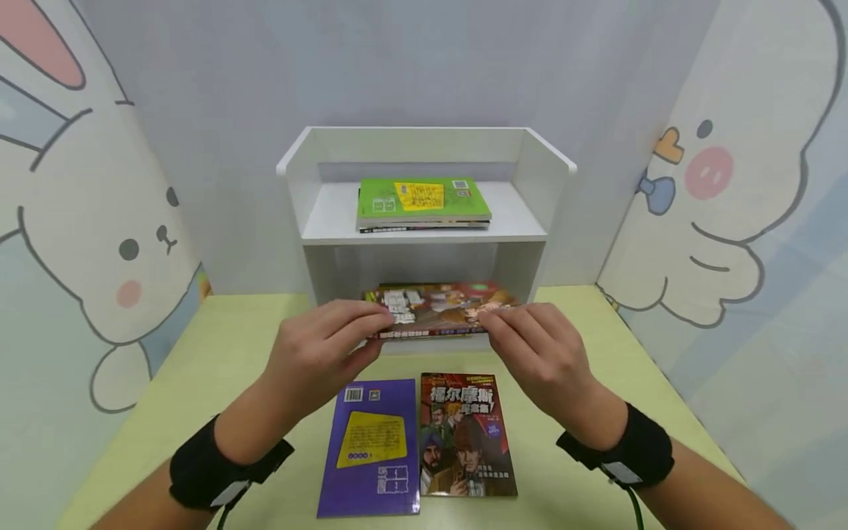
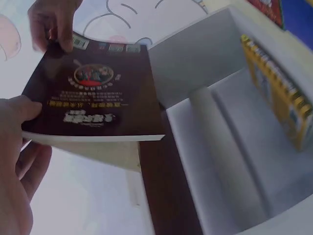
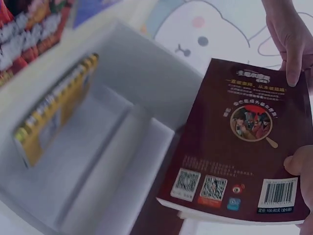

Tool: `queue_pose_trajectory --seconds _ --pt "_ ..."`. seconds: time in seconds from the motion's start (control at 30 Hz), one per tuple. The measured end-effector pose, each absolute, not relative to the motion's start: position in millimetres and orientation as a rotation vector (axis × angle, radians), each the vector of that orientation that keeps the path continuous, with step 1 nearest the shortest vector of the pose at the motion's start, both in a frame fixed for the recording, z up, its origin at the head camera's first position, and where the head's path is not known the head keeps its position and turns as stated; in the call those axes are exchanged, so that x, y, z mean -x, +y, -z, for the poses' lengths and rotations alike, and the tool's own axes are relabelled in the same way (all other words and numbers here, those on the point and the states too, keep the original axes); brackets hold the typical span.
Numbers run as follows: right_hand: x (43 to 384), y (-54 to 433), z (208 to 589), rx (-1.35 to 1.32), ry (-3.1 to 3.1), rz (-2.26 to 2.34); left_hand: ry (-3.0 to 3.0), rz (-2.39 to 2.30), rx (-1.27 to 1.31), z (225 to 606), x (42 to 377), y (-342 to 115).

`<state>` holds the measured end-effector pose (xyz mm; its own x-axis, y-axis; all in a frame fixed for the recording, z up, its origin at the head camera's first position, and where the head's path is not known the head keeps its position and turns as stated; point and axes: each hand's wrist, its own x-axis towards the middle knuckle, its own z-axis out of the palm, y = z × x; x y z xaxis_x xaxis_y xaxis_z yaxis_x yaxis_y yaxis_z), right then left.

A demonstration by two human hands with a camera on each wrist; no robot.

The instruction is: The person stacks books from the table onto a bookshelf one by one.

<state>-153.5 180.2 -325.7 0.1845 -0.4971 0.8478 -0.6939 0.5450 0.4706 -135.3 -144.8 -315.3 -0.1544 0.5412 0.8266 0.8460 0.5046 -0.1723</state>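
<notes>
Even light, hazy wrist views

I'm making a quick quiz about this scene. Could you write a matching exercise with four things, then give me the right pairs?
Things:
1. Green book
2. Hands
3. Shelf
4. Purple book

Places, colours or states:
A. Lying flat on the table
B. White
C. On top of the stack on the upper level
D. Gripping a brown book

Right pairs: 1-C, 2-D, 3-B, 4-A
</notes>
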Motion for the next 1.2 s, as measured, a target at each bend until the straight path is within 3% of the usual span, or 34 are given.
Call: queue_pose_trajectory --seconds 0.43,0.77,1.2 --pt "191 172 273 -0.959 -1.336 -0.153 -1.643 0.184 1.109 256 161 -139" --pt "232 162 267 -0.970 -1.399 -0.174 -1.735 0.208 0.996 252 205 -143" --pt "233 162 256 -0.945 -1.374 -0.203 -1.651 0.203 0.991 241 206 -140"
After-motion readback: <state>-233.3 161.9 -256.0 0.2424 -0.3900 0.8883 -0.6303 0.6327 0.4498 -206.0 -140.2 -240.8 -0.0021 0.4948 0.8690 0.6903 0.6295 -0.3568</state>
